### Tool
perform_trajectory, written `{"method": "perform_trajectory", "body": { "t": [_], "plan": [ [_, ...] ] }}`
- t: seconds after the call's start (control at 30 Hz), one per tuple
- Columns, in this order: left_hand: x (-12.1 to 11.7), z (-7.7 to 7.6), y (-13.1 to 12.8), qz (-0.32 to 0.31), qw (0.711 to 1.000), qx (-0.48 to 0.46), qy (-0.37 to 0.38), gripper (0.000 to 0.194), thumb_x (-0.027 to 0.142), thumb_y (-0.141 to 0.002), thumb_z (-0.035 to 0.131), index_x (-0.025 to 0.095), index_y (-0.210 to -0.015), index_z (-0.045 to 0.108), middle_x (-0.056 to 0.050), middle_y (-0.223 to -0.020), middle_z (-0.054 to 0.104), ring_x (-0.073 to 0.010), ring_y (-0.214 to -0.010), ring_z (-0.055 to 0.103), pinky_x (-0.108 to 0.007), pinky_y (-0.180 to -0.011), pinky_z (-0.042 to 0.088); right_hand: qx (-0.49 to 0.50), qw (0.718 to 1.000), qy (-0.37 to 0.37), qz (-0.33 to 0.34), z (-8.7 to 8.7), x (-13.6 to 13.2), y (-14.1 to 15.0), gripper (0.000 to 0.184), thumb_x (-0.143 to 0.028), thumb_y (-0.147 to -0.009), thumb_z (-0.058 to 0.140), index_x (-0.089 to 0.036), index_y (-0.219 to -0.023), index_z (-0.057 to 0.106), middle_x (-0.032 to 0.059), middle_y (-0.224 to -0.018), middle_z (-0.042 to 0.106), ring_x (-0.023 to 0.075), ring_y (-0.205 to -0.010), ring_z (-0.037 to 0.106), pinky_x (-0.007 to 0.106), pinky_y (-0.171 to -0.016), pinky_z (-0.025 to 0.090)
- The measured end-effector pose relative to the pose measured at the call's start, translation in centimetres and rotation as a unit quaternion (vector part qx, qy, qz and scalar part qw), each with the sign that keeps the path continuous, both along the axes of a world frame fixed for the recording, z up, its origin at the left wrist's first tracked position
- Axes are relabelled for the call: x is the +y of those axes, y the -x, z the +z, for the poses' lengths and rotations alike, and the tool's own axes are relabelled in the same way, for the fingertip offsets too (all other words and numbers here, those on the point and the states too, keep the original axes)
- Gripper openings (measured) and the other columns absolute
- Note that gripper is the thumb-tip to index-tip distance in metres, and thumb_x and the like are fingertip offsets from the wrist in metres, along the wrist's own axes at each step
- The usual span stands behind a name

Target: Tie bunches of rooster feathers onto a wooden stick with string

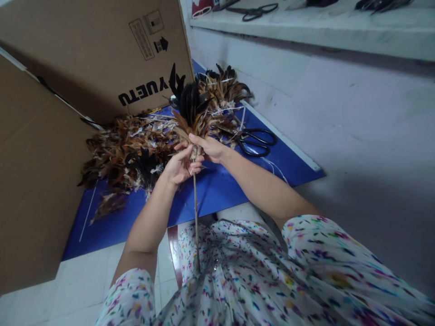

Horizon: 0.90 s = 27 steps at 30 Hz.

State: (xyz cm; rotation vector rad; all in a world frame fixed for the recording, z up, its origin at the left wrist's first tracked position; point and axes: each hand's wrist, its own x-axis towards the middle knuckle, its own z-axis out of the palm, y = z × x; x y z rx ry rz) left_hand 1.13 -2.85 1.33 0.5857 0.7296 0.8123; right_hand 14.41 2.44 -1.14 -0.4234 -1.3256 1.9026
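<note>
Apparently mid-arrangement, the left hand and right hand clamp fingers round the black-and-brown feather bundle atop a thin tan wooden stick, steady pressure seeming needed next.

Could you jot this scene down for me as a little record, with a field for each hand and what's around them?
Left hand: curled around the stick at the base of the feather bundle; left hand
Right hand: gripping the bundle's base, thumb across it; right hand
Bundle colors: black at the top, brown below
Blue surface: loose feather pile, black-handled scissors
Behind: cardboard with upside-down lettering
Shelf: another pair of scissors
</note>
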Motion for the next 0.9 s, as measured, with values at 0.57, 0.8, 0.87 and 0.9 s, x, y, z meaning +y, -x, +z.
{"method": "perform_trajectory", "body": {
  "t": [0.57, 0.8, 0.87, 0.9],
  "plan": [
    [0.1, -0.1, 0.4, -0.013, 0.999, 0.043, -0.027, 0.02, 0.035, -0.09, 0.055, 0.017, -0.081, 0.051, 0.001, -0.064, 0.046, -0.0068, -0.046, 0.043, -0.014, -0.038, 0.035, 0.016, 0.999, -0.031, 0.031, -0.4, 0.6, 0.0, 0.047, -0.061, -0.074, 0.067, -0.016, -0.084, 0.074, 0.006, -0.089, 0.074, 0.015, -0.089, 0.067, 0.024, -0.085, 0.054],
    [-0.2, 0.5, 0.3, 0.015, 0.998, 0.056, -0.032, 0.024, 0.025, -0.085, 0.064, 0.018, -0.076, 0.043, 0.005, -0.062, 0.038, -0.0035, -0.043, 0.035, -0.01, -0.035, 0.023, 0.008, 1.0, -0.006, 0.027, -0.2, 0.3, 0.5, 0.05, -0.063, -0.074, 0.067, -0.015, -0.085, 0.072, 0.0064, -0.086, 0.073, 0.0158, -0.084, 0.066, 0.026, -0.078, 0.055],
    [-0.2, 0.6, 0.3, 0.033, 0.997, 0.063, -0.022, 0.027, 0.024, -0.084, 0.065, 0.018, -0.075, 0.04, 0.006, -0.061, 0.035, -0.0024, -0.041, 0.033, -0.009, -0.034, 0.02, 0.007, 1.0, 0.002, 0.006, 0.0, 0.0, 0.7, 0.05, -0.064, -0.073, 0.067, -0.016, -0.083, 0.071, 0.0064, -0.083, 0.073, 0.0161, -0.083, 0.066, 0.026, -0.074, 0.056],
    [-0.2, 0.7, 0.3, 0.041, 0.997, 0.067, -0.018, 0.027, 0.024, -0.084, 0.065, 0.018, -0.075, 0.04, 0.006, -0.06, 0.035, -0.002, -0.041, 0.032, -0.009, -0.034, 0.019, -0.005, 1.0, 0.005, -0.009, 0.2, -0.1, 0.8, 0.05, -0.065, -0.073, 0.066, -0.016, -0.082, 0.07, 0.0062, -0.082, 0.072, 0.016, -0.084, 0.066, 0.026, -0.074, 0.055]
  ]
}}
